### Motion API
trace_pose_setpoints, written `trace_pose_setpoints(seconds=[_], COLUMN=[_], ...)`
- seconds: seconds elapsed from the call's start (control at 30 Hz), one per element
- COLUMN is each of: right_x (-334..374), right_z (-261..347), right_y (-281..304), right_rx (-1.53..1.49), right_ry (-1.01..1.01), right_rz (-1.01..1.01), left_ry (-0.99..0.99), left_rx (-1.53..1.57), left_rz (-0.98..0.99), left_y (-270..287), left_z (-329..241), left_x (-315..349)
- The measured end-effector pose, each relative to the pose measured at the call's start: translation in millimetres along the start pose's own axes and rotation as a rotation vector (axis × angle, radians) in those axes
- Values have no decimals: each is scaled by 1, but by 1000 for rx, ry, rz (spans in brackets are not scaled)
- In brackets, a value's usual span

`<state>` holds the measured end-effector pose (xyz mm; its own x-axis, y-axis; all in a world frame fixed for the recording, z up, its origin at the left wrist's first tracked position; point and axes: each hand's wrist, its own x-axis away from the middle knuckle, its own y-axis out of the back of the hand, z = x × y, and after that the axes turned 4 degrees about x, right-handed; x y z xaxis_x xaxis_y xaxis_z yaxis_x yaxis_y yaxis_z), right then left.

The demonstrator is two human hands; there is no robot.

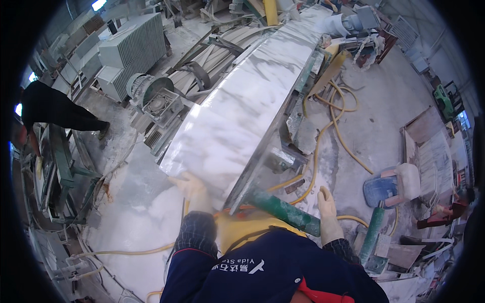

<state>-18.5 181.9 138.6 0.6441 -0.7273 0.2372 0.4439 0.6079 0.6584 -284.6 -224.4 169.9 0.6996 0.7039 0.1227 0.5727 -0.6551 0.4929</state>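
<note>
At the near end of a long, glossy white slab with grey veins [242, 108], the left hand [192, 190] is nearer.
Its cream-gloved grip meets the near-left corner, whether clasping I cannot tell; the right hand [328, 208], released and empty, stands apart from it, beside a green cylinder [285, 213]. From the left grip, the slab's long axis runs away ahead and rightward.

Found a ribbed grey block [136, 45] at upper left, near a motor [157, 98]. Observed a dark-clad co-worker [58, 106] bending over green metal framework [61, 156]. Recorded a yellow hose [317, 155] looped along the right-hand floor, a blue container [378, 190] nearby.
</note>
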Motion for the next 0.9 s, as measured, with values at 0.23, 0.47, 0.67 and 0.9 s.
trace_pose_setpoints(seconds=[0.23, 0.47, 0.67, 0.9], right_x=[14, -11, -37, -23], right_z=[55, 195, 256, 264], right_y=[0, -87, -138, -156], right_rx=[-100, -357, -451, -362], right_ry=[-57, 353, 220, 406], right_rz=[126, 428, 536, 409], left_ry=[-98, -111, -107, 305], left_rx=[106, 129, 167, 673], left_rz=[-21, 19, 4, 205], left_y=[-7, -11, -8, -10], left_z=[19, 42, 43, 73], left_x=[-2, -10, -10, -8])
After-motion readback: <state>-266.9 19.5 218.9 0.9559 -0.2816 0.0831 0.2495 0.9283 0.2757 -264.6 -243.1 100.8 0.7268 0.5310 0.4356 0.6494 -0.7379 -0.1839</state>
